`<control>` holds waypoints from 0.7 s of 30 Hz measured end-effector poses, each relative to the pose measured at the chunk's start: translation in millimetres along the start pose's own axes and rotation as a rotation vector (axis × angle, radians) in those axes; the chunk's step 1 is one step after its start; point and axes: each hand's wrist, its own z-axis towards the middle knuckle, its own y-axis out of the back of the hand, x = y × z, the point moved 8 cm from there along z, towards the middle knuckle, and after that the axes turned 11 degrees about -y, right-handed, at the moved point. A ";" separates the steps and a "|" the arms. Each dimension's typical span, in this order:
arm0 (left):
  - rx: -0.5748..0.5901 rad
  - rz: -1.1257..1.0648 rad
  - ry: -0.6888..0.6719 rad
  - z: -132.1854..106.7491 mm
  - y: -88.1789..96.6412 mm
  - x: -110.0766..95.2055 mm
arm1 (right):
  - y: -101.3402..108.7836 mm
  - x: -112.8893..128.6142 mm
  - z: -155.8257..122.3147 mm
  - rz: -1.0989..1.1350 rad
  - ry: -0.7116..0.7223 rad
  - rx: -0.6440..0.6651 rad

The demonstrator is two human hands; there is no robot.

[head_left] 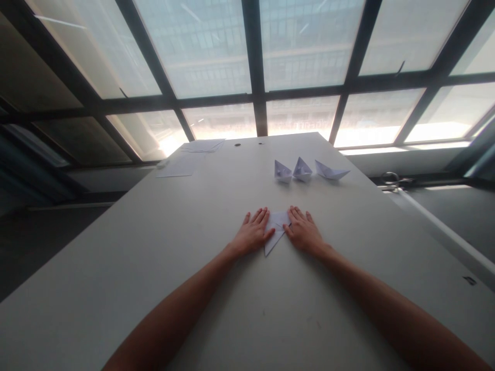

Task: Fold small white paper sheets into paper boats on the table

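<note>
Paper (277,222), white and folded flat to a sharp point, lies between the left hand (251,233) and right hand (304,233), touched by both. Its long axis appears to run near-to-far, slanting slightly, the near tip sitting closer to the left hand. Both hands rest palm-down, fingers extended, thumbs turned inward. Three white folded-paper boats (302,172) stand beyond the right hand.

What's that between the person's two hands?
In the head view, a folded white paper lies on the table between the left hand and right hand, with both touching its sides.
</note>
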 end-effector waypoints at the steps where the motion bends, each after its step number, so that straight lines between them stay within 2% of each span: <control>1: 0.003 0.001 -0.003 0.0 -0.3 0.1 | 0.1 0.2 -0.1 0.000 0.002 -0.001; 10: 0.098 -0.025 -0.121 -1.4 1.9 -2.1 | -3.8 -2.1 1.9 -0.009 -0.026 0.003; 21: 0.097 -0.033 -0.124 -1.3 2.6 -2.5 | -3.4 -6.4 2.5 -0.022 -0.087 -0.007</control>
